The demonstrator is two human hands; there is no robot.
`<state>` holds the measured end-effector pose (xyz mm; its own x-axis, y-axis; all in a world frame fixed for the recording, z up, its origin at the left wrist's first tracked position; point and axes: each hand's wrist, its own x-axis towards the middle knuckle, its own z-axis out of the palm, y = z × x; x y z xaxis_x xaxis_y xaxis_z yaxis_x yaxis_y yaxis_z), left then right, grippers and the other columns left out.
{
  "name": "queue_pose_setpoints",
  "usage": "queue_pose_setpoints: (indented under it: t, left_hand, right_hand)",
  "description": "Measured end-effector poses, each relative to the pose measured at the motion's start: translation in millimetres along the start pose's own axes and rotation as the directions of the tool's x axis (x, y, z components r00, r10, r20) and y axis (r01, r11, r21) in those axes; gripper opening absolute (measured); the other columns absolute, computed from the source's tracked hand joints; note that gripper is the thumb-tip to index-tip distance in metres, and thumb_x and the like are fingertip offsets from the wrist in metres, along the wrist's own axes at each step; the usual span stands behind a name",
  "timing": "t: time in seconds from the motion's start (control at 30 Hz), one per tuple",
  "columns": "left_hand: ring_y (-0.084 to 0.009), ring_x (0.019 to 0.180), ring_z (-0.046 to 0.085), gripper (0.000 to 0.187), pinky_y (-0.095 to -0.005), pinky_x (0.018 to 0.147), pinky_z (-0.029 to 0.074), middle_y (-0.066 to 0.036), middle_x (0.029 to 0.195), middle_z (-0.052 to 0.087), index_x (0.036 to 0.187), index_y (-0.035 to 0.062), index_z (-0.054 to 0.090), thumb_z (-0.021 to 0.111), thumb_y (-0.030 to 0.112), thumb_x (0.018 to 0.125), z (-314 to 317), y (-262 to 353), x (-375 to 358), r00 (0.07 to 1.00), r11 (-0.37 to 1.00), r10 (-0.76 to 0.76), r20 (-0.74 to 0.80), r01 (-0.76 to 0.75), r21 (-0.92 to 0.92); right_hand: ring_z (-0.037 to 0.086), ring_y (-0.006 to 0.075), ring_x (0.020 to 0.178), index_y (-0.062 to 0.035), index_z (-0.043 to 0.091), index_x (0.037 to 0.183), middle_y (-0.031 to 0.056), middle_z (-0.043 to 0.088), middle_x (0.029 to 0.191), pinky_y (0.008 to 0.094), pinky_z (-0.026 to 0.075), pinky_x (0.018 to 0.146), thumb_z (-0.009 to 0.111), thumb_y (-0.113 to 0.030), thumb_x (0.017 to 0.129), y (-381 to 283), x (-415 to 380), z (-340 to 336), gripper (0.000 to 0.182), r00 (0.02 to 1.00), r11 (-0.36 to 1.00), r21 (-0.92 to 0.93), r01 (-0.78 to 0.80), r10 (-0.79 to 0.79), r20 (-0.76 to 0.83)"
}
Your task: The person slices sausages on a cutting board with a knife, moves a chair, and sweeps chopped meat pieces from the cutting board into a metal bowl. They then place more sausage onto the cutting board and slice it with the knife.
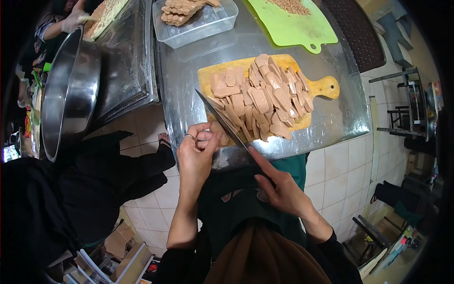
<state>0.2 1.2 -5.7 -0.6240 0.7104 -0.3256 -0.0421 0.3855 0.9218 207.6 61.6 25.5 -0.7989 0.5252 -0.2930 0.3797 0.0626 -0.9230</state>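
Observation:
My right hand (279, 187) is wrapped round the handle end of a long knife (226, 121), its index finger stretched along the blade's spine. The blade points up and left across the near left part of a wooden board (325, 88). Just left of the blade, my left hand (198, 144) has its fingers curled against a pinkish-brown piece (219, 131) at the board's corner. Flat slices (260, 97) of the same colour lie heaped over most of the board, right of the knife.
A clear plastic tub (196, 34) with brown pieces stands beyond the board. Behind right lies a green cutting mat (302, 31) with small crumbs. A large steel bowl (71, 94) is at left, near another person's gloved hand (73, 21). The metal table's (343, 128) edge is close to me.

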Motion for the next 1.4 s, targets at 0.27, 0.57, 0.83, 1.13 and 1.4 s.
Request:
queue_pose_setpoints:
  t: [0.27, 0.57, 0.83, 1.13, 1.4]
  left_hand:
    - [-0.0085, 0.07, 0.064, 0.027, -0.02, 0.064, 0.05, -0.005, 0.08, 0.065, 0.108, -0.0032, 0.057, 0.071, 0.009, 0.088, 3, 3, -2, 0.997, 0.998, -0.057, -0.046, 0.056, -0.014]
    - [-0.0085, 0.072, 0.065, 0.027, -0.0205, 0.065, 0.053, -0.006, 0.083, 0.066, 0.11, -0.0023, 0.054, 0.069, 0.007, 0.09, 6, 4, -4, 0.996, 0.993, -0.078, -0.039, 0.074, -0.096]
    - [-0.0105, 0.074, 0.066, 0.022, -0.0205, 0.065, 0.054, -0.007, 0.086, 0.066, 0.109, -0.0028, 0.054, 0.064, 0.002, 0.091, 5, 1, -5, 0.996, 0.988, -0.083, -0.026, 0.079, -0.132]
    - [-0.0116, 0.075, 0.066, 0.02, -0.0222, 0.068, 0.055, -0.009, 0.089, 0.065, 0.109, -0.0038, 0.052, 0.061, -0.002, 0.092, 4, 2, -5, 0.995, 0.991, -0.1, -0.026, 0.098, -0.097]
    - [-0.0105, 0.076, 0.065, 0.019, -0.0219, 0.071, 0.055, -0.008, 0.089, 0.064, 0.109, -0.0035, 0.051, 0.061, -0.002, 0.092, 8, 6, -5, 0.993, 0.989, -0.112, -0.046, 0.106, -0.105]
  right_hand:
    - [0.063, 0.0404, 0.076, -0.0131, 0.027, 0.151, 0.021, 0.063, 0.086, 0.0434, 0.049, 0.07, 0.053, -0.003, 0.095, -8, -13, -13, 0.063, 0.998, 0.999, 0.033, -0.031, 0.029, 0.056]
    - [0.062, 0.0388, 0.073, -0.0104, 0.028, 0.15, 0.0196, 0.062, 0.085, 0.0442, 0.05, 0.064, 0.055, 0.0, 0.092, -14, -34, -20, 0.065, 0.996, 0.998, -0.055, -0.042, 0.046, 0.082]
    - [0.064, 0.0359, 0.086, -0.0083, 0.029, 0.149, 0.0182, 0.062, 0.098, 0.0416, 0.055, 0.069, 0.056, 0.004, 0.089, -22, -34, -23, 0.067, 0.992, 0.996, -0.078, -0.053, 0.061, 0.113]
    - [0.062, 0.0398, 0.09, -0.0103, 0.03, 0.149, 0.0232, 0.058, 0.109, 0.0403, 0.057, 0.07, 0.057, 0.002, 0.087, -27, -29, -30, 0.069, 0.965, 0.982, -0.123, -0.14, 0.164, 0.205]
    - [0.063, 0.0407, 0.087, -0.0093, 0.029, 0.149, 0.0209, 0.061, 0.103, 0.0455, 0.053, 0.07, 0.054, 0.002, 0.092, -16, -13, -20, 0.064, 0.951, 0.976, -0.135, -0.169, 0.197, 0.237]
